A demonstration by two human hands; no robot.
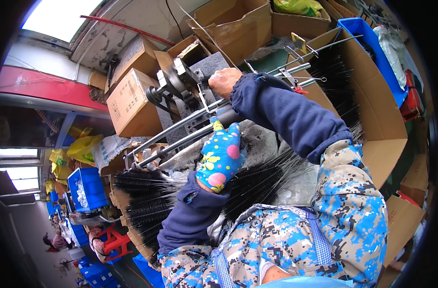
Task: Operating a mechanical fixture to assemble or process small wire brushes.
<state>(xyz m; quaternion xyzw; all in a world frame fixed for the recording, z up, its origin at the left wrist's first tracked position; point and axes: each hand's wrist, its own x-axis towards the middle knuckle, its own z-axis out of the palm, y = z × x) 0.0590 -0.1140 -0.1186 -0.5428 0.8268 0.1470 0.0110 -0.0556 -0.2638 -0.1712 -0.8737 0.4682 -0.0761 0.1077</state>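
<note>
My right hand (225, 82), bare, is closed at the metal machine (185, 79) with steel rails. Its fingers curl out of sight, so what they grip cannot be made out. Below the rails (173, 137), my left hand (221, 158) wears a blue glove with flower and dot patterns. Two of its digits stretch upward and apart beside a dark cylinder (227, 115); its other fingers are mostly hidden, and no held thing shows. Under and beside this hand lie black bristle brushes (255, 187) with thin wire stems.
Black brushes (336, 81) fill a large carton (380, 96) at the right. A sealed cardboard box (130, 103) stands left of the machine. Open cartons (238, 29) line the back. Farther left are a blue bin (88, 188) with white pieces and a red stool (114, 242).
</note>
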